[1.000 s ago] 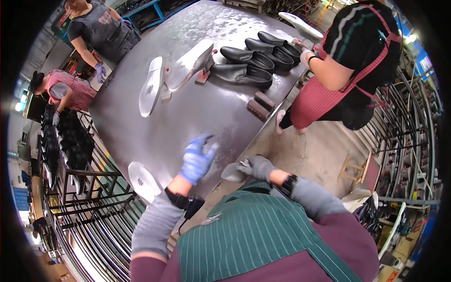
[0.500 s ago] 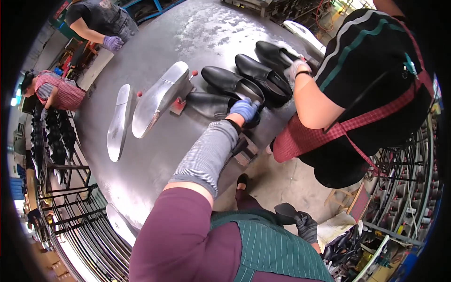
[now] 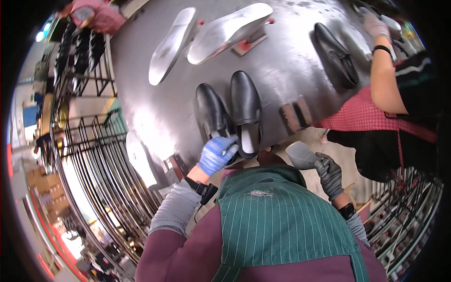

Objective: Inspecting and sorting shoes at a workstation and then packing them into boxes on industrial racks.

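From the head view, a broad grey metal table point(image 3: 155, 108) with a dull, glossy sheen fills the upper middle of the scene, its edge curving down toward the person in the green striped apron point(image 3: 282, 225). Two black leather slip-on shoes stand side by side near that edge, toes pointing away. The left hand point(image 3: 216, 154), in a blue glove, rests on the heel of the left black shoe point(image 3: 210, 113), its fingers curled over the heel opening and gripping it. The right black shoe point(image 3: 245, 110) sits touching its partner, with a pale insole showing at the heel. The right hand point(image 3: 329, 174), in a dark grey glove, is off the table over the floor, fingers closed around a light grey scoop-shaped piece point(image 3: 300, 155).

Farther back on the table lie two long silvery metal sole-shaped plates point(image 3: 225, 33), one propped on a reddish block. A brown rectangular brush block point(image 3: 296, 114) sits near the right edge, and another black shoe point(image 3: 336, 54) lies beyond it, near a co-worker in a red checked apron point(image 3: 371, 117). Black wire racks point(image 3: 94, 155) ring the table on the left, and a concrete floor point(image 3: 338, 145) shows below the right edge.
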Demonstrator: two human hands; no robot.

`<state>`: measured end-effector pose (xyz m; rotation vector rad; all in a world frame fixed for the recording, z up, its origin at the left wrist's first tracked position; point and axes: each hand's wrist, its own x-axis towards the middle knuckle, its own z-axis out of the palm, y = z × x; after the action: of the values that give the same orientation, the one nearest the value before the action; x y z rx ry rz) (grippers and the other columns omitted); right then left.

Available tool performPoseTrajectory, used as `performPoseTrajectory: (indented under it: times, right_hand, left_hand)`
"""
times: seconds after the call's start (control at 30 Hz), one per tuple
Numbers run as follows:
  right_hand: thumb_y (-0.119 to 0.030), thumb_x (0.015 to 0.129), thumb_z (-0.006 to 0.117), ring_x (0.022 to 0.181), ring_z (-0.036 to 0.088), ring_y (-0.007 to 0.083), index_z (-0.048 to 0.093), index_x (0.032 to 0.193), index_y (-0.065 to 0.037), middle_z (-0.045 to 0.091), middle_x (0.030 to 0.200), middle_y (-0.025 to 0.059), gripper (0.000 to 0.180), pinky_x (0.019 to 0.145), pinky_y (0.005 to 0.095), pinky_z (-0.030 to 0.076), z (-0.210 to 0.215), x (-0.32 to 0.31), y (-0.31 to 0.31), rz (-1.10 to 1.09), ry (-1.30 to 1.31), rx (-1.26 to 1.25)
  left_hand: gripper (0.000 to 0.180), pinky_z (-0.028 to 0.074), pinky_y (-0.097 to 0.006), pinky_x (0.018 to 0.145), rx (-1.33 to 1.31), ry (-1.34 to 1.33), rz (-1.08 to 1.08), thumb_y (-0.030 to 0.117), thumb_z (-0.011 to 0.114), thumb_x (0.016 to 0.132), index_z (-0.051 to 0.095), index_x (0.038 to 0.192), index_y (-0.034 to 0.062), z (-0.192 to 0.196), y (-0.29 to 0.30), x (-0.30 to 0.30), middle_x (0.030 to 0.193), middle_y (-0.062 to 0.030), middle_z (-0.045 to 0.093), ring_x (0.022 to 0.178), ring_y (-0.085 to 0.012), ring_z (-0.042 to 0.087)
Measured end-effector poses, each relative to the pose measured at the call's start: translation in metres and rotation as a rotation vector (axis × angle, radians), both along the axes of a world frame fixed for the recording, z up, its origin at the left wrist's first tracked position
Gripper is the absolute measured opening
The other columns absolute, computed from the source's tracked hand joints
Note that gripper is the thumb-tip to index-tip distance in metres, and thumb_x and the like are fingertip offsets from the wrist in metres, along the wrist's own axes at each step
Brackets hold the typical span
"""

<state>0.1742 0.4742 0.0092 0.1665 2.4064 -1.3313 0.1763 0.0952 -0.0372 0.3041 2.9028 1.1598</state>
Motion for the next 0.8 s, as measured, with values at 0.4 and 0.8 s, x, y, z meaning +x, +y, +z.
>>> performPoseTrajectory:
  times: [0.4, 0.8]
  right_hand:
    - [-0.041, 0.09, 0.058, 0.039, 0.035, 0.0049, 0.047, 0.086, -0.01, 0.039, 0.052, -0.0041, 0.032, 0.037, 0.0209, 0.03, 0.037, -0.043, -0.157, 0.082, -0.549, -0.671]
    - [-0.054, 0.088, 0.053, 0.039, 0.028, 0.0022, 0.057, 0.098, -0.008, 0.03, 0.05, -0.0082, 0.047, 0.038, 0.0178, 0.024, 0.064, -0.026, -0.329, 0.031, -0.26, -0.781]
  left_hand:
    - [0.048, 0.045, -0.047, 0.086, 0.138, -0.674, 0.907, 0.027, 0.05, 0.089, 0.041, 0.125, -0.0026, -0.061, 0.003, 0.03, 0.105, -0.0302, 0.059, 0.1, -0.0442, 0.056]
    - [0.098, 0.03, -0.038, 0.107, 1.159, -0.053, 0.171, 0.022, 0.078, 0.072, 0.016, 0.145, 0.0029, 0.113, -0.125, 0.058, 0.142, -0.0139, 0.032, 0.131, -0.0249, 0.033]
